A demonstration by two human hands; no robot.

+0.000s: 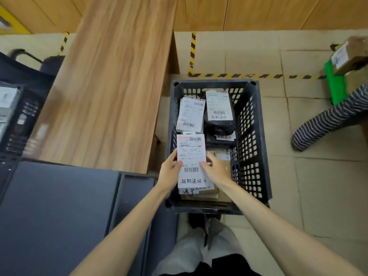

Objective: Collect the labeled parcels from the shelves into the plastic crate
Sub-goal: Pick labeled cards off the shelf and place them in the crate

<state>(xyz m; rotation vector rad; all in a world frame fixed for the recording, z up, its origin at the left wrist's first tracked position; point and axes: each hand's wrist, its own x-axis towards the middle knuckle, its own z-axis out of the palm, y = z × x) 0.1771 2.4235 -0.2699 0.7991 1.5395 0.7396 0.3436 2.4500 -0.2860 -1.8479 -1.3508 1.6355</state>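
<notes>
A dark plastic crate (256,140) with perforated walls stands on the tiled floor below me. Inside lie several labeled parcels: a white one (190,114) at the far left, a black bag (219,124) with a white label at the far right, and brown cardboard ones (223,196) at the near end. I hold a flat parcel with a large white label (191,156) over the crate's near left part. My left hand (169,172) grips its left edge with the thumb on the label. My right hand (216,169) grips its right edge.
A long wooden tabletop (111,86) runs along the crate's left. Dark grey shelving (49,216) sits at lower left, with another dark crate (22,116) at far left. Another person's striped sleeve (328,118) and a labeled cardboard box (350,56) are at right. Hazard tape (258,76) crosses the floor.
</notes>
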